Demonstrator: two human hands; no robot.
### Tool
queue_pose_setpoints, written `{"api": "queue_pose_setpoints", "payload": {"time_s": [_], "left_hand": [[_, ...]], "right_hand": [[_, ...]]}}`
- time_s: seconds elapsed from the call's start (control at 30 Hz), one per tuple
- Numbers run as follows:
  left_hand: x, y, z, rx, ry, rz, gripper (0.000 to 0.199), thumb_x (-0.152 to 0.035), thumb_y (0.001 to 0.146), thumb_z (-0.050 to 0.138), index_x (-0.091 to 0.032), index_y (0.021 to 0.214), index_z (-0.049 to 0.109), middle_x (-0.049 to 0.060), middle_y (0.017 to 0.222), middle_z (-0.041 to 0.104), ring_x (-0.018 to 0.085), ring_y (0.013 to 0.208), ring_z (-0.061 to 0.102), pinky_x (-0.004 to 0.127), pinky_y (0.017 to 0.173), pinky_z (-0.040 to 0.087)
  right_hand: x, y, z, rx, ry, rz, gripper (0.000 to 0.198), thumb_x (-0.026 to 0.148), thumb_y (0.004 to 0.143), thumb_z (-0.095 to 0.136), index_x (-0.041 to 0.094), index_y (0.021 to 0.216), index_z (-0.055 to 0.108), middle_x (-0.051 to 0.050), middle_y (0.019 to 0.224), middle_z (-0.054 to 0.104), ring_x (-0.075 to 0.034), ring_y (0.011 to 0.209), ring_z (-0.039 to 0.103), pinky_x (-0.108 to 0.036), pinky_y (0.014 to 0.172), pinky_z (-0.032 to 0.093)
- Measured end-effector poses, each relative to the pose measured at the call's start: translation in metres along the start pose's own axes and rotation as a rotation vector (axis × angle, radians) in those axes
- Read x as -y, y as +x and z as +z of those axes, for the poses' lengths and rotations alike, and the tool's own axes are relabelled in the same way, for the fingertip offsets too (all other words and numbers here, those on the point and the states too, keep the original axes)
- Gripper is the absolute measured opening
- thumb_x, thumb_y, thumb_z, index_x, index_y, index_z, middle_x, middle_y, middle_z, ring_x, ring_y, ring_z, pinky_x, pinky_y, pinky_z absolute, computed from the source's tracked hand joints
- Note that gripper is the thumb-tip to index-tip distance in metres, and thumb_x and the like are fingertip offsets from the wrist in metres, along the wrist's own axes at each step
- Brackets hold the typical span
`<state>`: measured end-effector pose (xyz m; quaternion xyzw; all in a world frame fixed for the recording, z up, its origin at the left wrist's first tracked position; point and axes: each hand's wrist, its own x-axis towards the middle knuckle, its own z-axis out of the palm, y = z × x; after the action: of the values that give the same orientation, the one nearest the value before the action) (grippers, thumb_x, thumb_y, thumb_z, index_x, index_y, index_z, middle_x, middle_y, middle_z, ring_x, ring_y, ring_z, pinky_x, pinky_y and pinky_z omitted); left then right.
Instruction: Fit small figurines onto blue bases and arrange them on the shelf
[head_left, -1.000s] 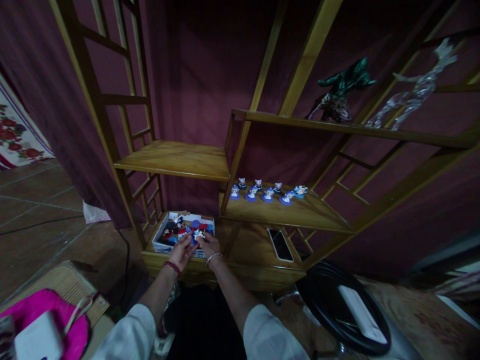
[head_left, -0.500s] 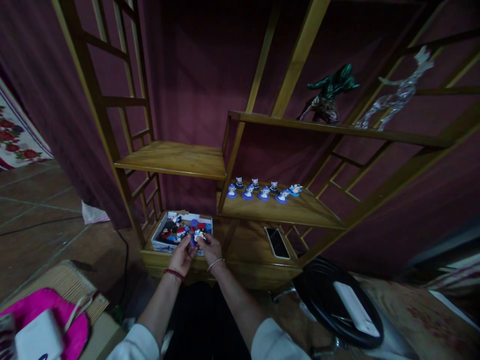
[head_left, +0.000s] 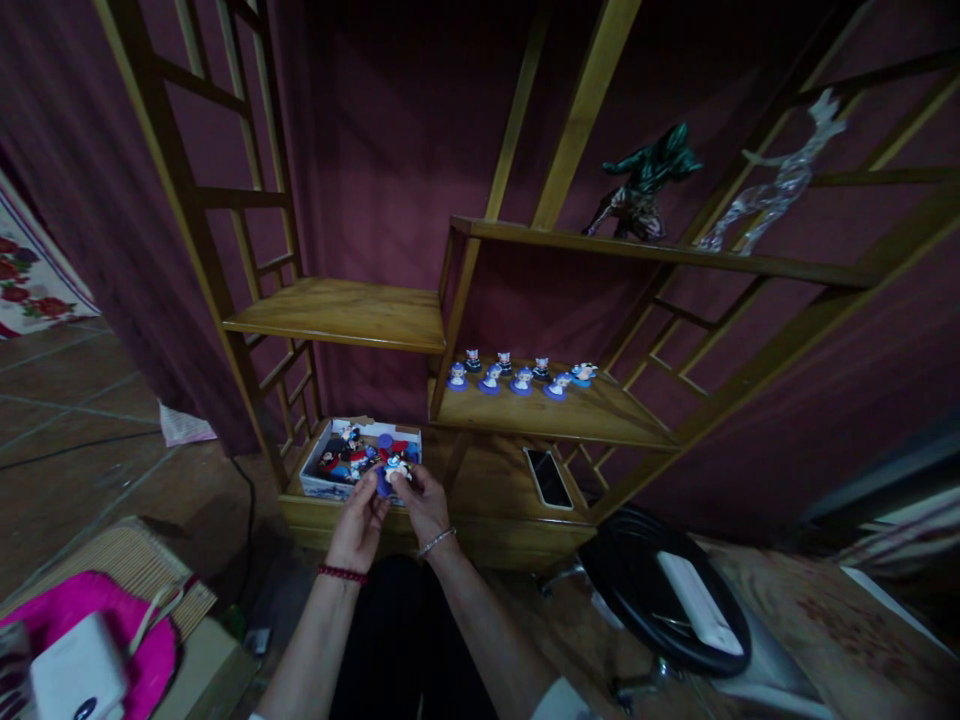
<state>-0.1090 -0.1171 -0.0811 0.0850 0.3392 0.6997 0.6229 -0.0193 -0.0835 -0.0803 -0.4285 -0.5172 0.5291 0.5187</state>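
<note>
Between my two hands is a small white-and-purple figurine, held above the front edge of an open box. My left hand pinches its purple base from the left. My right hand grips the white body with thumb and fingers. Just behind them the cardboard box holds several figurines in red, blue, black and purple, lying jumbled. On the shelf up to the right, purple-based figurines stand in a front row, with black-based ones behind. A blue-based figurine is at the right end.
A phone lies on the lower wooden shelf. Higher up stand a green statue and a clear deer figure. A black round stool is at right; a pink mat with a white device is at left.
The view has shifted slightly, so the shelves sit a little further left. Both hands still hold the figurine, which appears turned a little, its white part more toward me.
</note>
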Motion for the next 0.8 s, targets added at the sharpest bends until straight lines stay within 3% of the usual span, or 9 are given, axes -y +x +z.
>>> {"api": "queue_pose_setpoints", "payload": {"time_s": [0.4,0.8], "left_hand": [[-0.017,-0.028,0.026,0.071,0.017,0.018,0.025,-0.021,0.064,0.066,-0.016,0.089,0.063,0.002,0.084,0.064,0.007,0.069,0.056,0.015,0.060,0.045],[-0.024,-0.048,0.036,0.190,0.039,0.021,0.024,-0.017,0.069,0.061,-0.017,0.092,0.064,0.002,0.083,0.065,0.009,0.076,0.057,0.018,0.067,0.045]], "right_hand": [[0.042,-0.021,-0.003,0.008,0.117,-0.030,0.022,0.031,0.066,0.062,0.018,0.083,0.061,0.001,0.079,0.065,-0.014,0.074,0.058,-0.025,0.071,0.046],[0.058,-0.033,-0.010,-0.044,0.171,-0.067,0.029,0.028,0.065,0.064,0.019,0.091,0.058,0.000,0.088,0.064,-0.014,0.080,0.058,-0.027,0.076,0.046]]}}
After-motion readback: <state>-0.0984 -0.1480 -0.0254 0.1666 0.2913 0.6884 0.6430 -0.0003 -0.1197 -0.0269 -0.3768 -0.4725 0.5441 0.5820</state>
